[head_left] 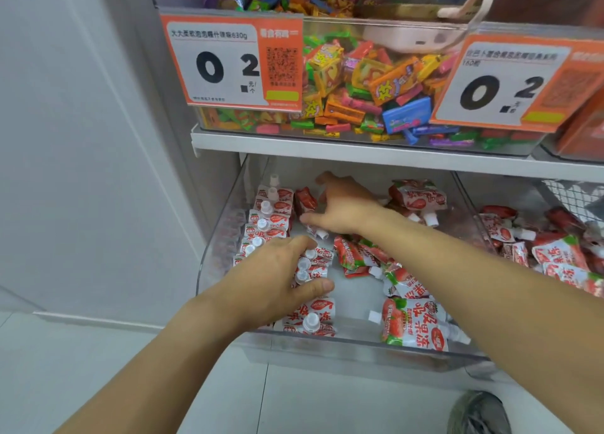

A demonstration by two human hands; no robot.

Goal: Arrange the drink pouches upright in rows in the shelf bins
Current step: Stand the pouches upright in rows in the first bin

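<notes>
Red-and-white strawberry drink pouches with white caps fill a clear shelf bin (225, 218). A row of upright pouches (266, 219) runs along the bin's left wall. My left hand (274, 276) grips a short stack of upright pouches (310, 265) between fingers and thumb, beside that row. My right hand (346, 206) reaches deeper into the bin with fingers spread, touching a red pouch (305, 200) at the back; its thumb lies over another pouch (318, 232). Loose pouches lie flat at the back right (416, 196), the middle (354, 254) and the front right (415, 325).
A second clear bin to the right holds more loose pouches (562, 250). The white shelf (359, 146) above carries a candy bin (376, 84) with orange price tags (235, 64). A white wall (81, 139) is at the left, a shoe (477, 414) on the floor.
</notes>
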